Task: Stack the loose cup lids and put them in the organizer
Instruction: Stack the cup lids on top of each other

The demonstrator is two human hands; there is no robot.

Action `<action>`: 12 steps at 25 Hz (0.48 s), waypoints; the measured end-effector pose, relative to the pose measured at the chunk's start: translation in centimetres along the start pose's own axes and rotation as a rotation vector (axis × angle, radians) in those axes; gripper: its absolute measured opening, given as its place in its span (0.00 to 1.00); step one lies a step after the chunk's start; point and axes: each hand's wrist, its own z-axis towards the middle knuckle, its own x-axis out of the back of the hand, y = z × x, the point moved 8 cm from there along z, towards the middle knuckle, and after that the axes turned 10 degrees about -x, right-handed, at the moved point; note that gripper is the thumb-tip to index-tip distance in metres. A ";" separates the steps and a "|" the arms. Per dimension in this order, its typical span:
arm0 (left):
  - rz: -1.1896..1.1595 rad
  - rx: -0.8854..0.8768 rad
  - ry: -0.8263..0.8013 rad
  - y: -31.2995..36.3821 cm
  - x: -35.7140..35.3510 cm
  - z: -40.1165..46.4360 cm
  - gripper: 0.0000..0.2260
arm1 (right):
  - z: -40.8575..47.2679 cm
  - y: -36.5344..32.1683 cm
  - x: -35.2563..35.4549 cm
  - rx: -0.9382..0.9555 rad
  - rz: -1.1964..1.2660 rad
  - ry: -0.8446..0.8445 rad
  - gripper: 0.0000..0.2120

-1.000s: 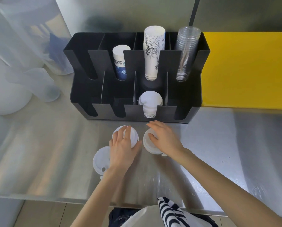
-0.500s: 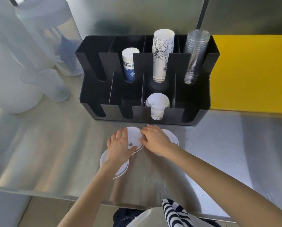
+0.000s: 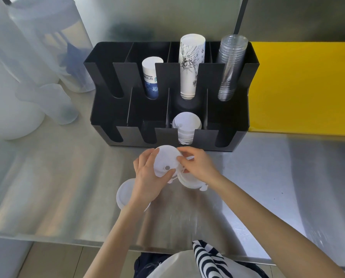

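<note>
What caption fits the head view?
Left hand and right hand gather white lids before black organizer.

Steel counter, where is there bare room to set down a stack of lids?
The steel counter is bare to the right of the right hand, in front of the yellow board. It is also bare at front left, below the translucent jugs. It is crowded between both hands and the black organizer, with another lid under the left wrist.

Steel counter (image 3: pixel 63 177): black organizer (image 3: pixel 223 125) at back, frosted plastic jugs (image 3: pixel 47 103) left, yellow board (image 3: pixel 303 89) right, white lid (image 3: pixel 123 194) near front.
</note>
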 end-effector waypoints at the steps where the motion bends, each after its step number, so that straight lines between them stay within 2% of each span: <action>1: -0.106 0.049 0.007 0.0 -0.1 -0.2 0.26 | 0.0 0.6 0.6 -0.035 0.073 -0.001 0.13; 4: -0.639 0.327 0.035 -1.4 -1.4 -1.3 0.20 | -0.4 2.4 2.1 -0.113 0.167 0.000 0.12; 5: -0.750 0.396 0.031 -1.9 -1.9 -1.7 0.19 | -0.5 3.0 2.5 -0.125 0.165 0.011 0.12; 8: -0.812 0.383 -0.017 -2.0 -2.7 -1.8 0.08 | -0.6 4.1 3.6 -0.138 0.151 0.056 0.12; 12: -0.691 0.388 -0.018 -1.7 -3.5 -1.8 0.12 | -0.5 4.2 4.4 -0.104 0.071 0.109 0.11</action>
